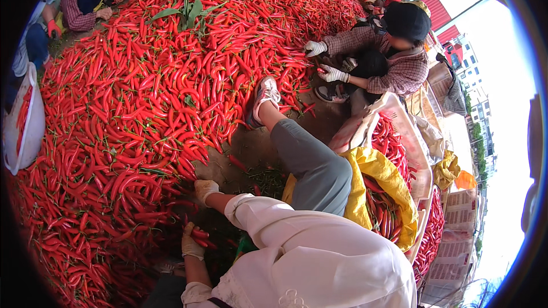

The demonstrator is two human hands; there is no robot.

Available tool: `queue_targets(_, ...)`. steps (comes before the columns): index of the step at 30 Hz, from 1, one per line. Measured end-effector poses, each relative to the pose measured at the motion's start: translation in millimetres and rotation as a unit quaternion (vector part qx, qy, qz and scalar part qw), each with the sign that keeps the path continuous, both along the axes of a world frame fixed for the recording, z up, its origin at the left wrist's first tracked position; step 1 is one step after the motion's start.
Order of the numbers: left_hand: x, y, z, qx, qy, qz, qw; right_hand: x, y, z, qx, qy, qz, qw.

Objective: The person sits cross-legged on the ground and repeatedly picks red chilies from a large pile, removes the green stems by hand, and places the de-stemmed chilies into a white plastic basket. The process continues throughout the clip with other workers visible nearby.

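A huge heap of red chilli peppers with green stems lies in front of me. My left hand, in a pale work glove, holds a few red chillies low by the heap's edge. Slightly farther up the picture, my right hand, gloved too, is at the near edge of the heap. Its fingers are partly turned away, so whether it grips a chilli cannot be seen. Shadow darkens the chillies and the ground around both hands.
Beside my leg stands a yellow sack of chillies, with a plastic crate behind it. A gloved co-worker crouches at the heap. Other people sit across it near a white tub. Green leaves lie on top.
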State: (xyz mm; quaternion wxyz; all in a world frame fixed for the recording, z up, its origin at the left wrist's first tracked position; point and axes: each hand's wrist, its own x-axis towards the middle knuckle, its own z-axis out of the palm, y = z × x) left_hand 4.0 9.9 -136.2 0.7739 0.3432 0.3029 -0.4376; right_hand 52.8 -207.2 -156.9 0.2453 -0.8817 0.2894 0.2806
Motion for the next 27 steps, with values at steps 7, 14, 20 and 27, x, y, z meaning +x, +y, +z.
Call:
queue_targets(7, 5.7, -19.7, 23.8, -0.024, -0.114, -0.076, 0.99, -34.2, 13.1, 58.6, 0.316, 0.0, -0.132, 0.94)
queue_targets(14, -19.2, -19.2, 40.3, -0.068, -0.019, -0.195, 0.978, -86.3, 28.6, 81.4, 0.04, -0.238, 0.214, 0.947)
queue_targets(20, -24.6, -15.5, 29.0, 0.035, -0.014, -0.208, 0.977, -90.4, -12.3, 100.2, -0.082, 0.24, 0.428, 0.868)
queue_targets(27, -16.4, -2.2, 12.4, 0.028, 0.023, -0.076, 0.996, -11.8, 10.9, 45.4, 0.009, -0.273, 0.108, 0.956)
